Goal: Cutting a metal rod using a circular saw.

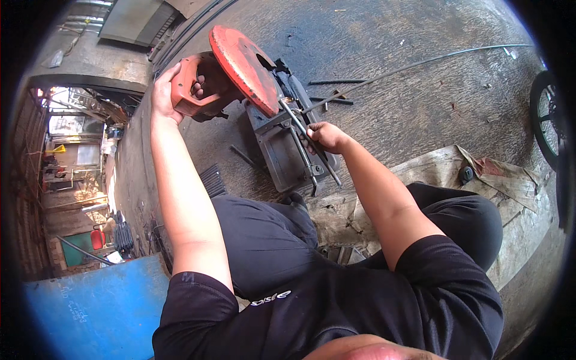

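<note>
A cut-off saw with an orange blade guard stands on the floor before me. My left hand is wrapped around its orange loop handle, the fingertips showing inside the loop. The saw's grey metal base lies below the guard, with a clamp screw along it. On the base's right side, my right hand is closed on a thin metal rod that slants toward me. Another long thin rod runs from near the blade area out to the right. The guard mostly hides the blade.
Short dark bars lie on the stained concrete floor beyond the saw. Cut rods are bundled left of the base. A dirty cloth sheet spreads at right, near a wheel. A blue panel stands at lower left.
</note>
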{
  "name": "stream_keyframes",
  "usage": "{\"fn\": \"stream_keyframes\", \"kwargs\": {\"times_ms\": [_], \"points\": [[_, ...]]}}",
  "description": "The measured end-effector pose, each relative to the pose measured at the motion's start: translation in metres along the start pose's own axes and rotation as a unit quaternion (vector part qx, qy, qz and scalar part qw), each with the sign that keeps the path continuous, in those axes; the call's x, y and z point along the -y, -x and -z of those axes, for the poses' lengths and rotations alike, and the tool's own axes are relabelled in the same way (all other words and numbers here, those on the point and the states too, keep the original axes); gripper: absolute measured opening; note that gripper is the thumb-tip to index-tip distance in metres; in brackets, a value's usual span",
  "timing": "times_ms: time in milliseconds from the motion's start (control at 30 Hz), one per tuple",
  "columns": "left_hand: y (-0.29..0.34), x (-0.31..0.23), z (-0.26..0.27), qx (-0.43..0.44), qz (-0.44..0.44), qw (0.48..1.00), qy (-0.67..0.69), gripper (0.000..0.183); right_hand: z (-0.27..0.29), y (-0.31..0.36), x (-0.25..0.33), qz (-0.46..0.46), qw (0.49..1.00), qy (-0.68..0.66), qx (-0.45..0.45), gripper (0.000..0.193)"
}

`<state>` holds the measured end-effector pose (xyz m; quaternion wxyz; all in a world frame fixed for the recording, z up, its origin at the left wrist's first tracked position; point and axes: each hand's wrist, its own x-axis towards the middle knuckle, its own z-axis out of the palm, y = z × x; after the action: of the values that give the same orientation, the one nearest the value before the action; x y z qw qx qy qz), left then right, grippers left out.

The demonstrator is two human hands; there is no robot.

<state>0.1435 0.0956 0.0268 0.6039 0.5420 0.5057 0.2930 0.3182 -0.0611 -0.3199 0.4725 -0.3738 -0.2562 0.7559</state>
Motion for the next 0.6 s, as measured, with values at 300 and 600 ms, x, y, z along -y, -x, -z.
{"fn": "stream_keyframes", "kwargs": {"times_ms": [300,600], "points": [[-0.003,-0.001,0.006,0.013,-0.007,1.000,-0.022,0.044,-0.001,0.005,0.009,0.051,0.993,0.043,-0.102,0.016],[-0.002,0.000,0.004,0.014,-0.008,1.000,-0.018,0.044,-0.015,0.010,0.016,0.081,0.971,0.134,-0.181,0.025]]}}
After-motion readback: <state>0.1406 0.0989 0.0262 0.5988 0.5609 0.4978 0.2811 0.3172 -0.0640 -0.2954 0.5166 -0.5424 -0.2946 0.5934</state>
